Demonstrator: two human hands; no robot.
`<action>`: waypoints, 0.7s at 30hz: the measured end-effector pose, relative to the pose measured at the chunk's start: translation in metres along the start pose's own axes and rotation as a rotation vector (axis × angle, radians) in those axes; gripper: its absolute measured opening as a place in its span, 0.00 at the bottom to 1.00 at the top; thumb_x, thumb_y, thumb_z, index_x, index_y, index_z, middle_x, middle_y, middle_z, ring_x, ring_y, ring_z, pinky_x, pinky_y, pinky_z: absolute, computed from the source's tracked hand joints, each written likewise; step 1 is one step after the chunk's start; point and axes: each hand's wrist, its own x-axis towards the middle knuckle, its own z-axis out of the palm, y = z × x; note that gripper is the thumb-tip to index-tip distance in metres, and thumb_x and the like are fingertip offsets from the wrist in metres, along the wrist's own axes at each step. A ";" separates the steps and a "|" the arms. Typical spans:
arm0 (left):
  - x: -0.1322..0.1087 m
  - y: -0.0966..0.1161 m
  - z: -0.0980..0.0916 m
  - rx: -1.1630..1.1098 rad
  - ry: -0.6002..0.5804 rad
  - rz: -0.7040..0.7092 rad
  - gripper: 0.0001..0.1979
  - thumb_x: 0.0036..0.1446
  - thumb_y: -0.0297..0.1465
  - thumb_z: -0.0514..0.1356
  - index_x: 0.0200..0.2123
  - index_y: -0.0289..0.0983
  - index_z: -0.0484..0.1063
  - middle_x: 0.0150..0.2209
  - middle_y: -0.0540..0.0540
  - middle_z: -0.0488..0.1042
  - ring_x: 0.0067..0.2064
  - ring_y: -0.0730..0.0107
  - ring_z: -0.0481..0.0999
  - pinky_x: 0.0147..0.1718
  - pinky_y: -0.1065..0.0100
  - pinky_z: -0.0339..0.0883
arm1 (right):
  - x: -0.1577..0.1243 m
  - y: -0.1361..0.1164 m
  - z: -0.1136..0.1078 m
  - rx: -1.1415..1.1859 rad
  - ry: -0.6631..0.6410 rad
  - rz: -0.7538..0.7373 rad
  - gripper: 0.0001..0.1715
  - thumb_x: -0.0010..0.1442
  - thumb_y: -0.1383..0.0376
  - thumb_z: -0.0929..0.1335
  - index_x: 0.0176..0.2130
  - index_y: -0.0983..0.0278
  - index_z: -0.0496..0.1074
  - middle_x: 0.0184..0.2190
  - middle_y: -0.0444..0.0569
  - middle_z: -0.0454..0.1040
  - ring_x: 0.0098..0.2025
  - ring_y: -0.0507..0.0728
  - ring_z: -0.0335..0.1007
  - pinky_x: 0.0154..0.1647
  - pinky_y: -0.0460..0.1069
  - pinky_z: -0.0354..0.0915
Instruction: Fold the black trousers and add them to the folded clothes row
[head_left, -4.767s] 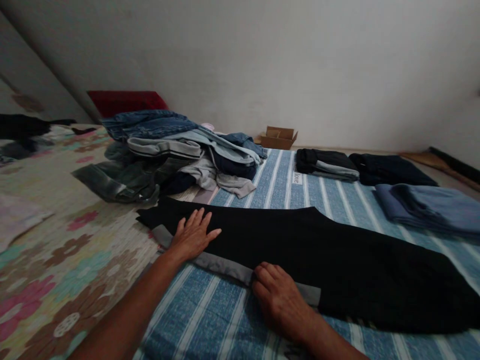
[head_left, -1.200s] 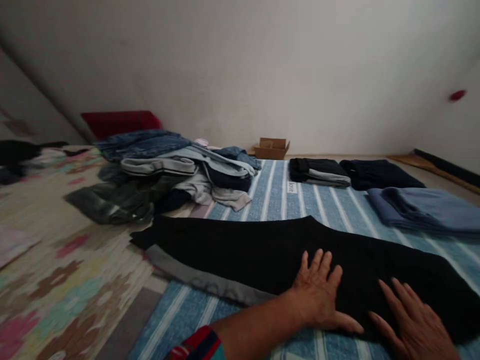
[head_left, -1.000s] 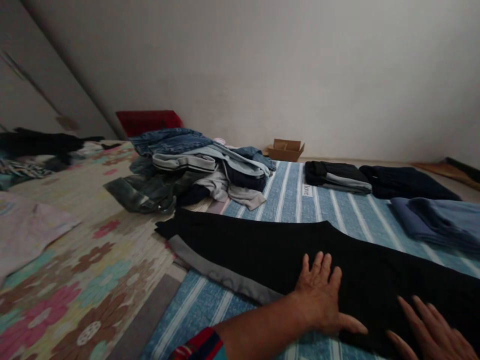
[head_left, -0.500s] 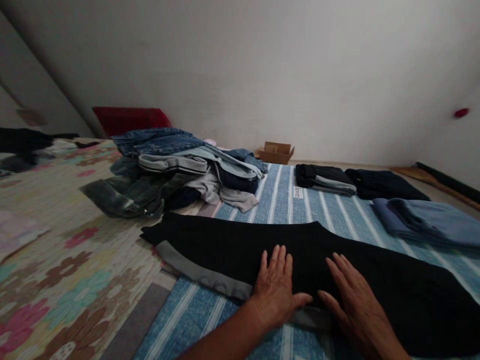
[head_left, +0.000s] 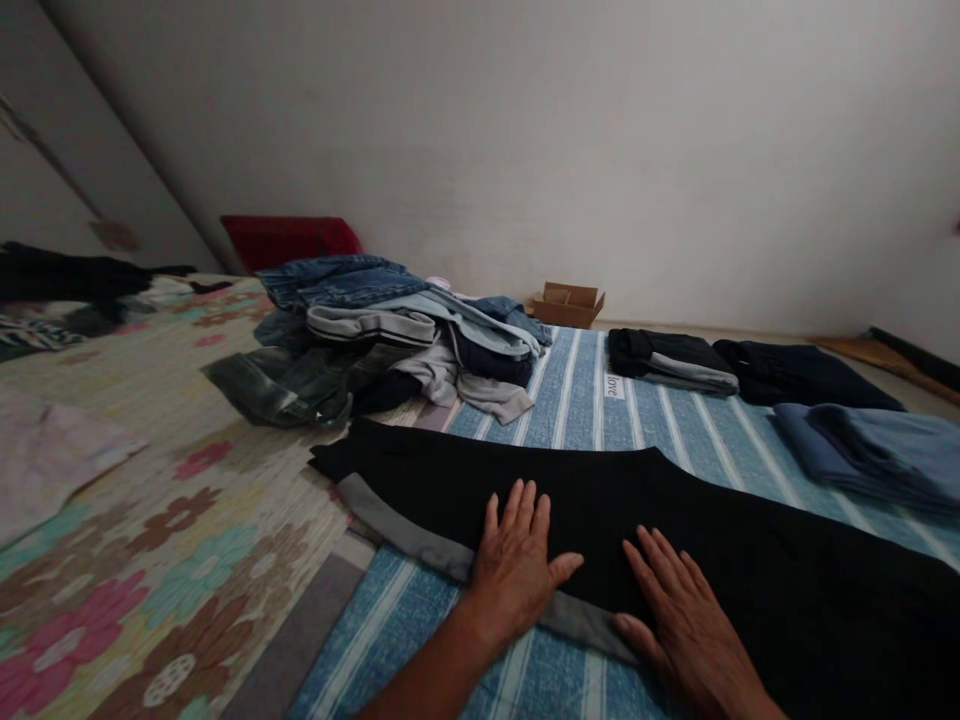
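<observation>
Black pants with a grey side stripe lie stretched out sideways in front of me, over a blue-and-white striped sheet. My left hand rests flat on them near the middle, fingers spread, its palm by the grey stripe. To its right my right hand also lies flat on the black cloth, fingers stretched forward and thumb out to the side. Neither hand grasps the fabric. The pants' right end runs toward the frame edge.
A loose heap of clothes with jeans on top lies beyond the pants. Folded black pants, folded dark pants and folded blue jeans sit at right. A cardboard box stands by the wall; a floral sheet spreads left.
My left hand has slid left along the pants, widening the space between my hands. The right hand has shifted slightly on the cloth. The view has turned a little to the left.
</observation>
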 end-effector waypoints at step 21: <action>-0.005 -0.090 -0.049 0.051 0.355 -0.407 0.25 0.58 0.37 0.51 0.56 0.28 0.62 0.63 0.31 0.54 0.64 0.51 0.51 0.58 0.49 0.50 | -0.002 0.009 0.023 0.009 0.112 -0.053 0.40 0.58 0.41 0.58 0.59 0.63 0.62 0.62 0.56 0.53 0.63 0.68 0.49 0.57 0.65 0.56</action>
